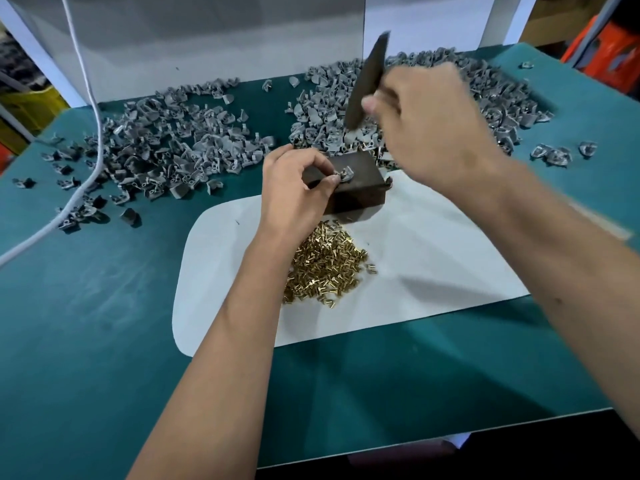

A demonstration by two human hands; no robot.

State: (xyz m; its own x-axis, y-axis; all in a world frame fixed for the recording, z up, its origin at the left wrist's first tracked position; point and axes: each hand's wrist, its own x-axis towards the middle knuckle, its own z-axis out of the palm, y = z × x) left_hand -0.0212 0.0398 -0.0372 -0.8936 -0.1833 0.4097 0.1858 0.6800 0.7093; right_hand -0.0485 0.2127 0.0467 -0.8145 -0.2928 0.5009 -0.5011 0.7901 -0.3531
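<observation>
The left hand rests against the near-left corner of a dark block. Its fingers are curled and pinch a small grey part, which sits on the top face of the block, close to the left edge.

The right hand is raised above and behind the block. Its fingers are clamped round the lower end of a dark flat bar, thumb on the near face. The bar points up and slightly right, clear of the block and the grey part. Both bar and right hand are blurred.

The block stands at the far edge of a white sheet laid on the green bench. A heap of brass pins lies on the sheet just in front of the block, partly under the left forearm.

Loose grey parts lie in two heaps on the bench: a left heap and a right heap behind the block. A white cable crosses the left heap. A white panel stands at the back.
</observation>
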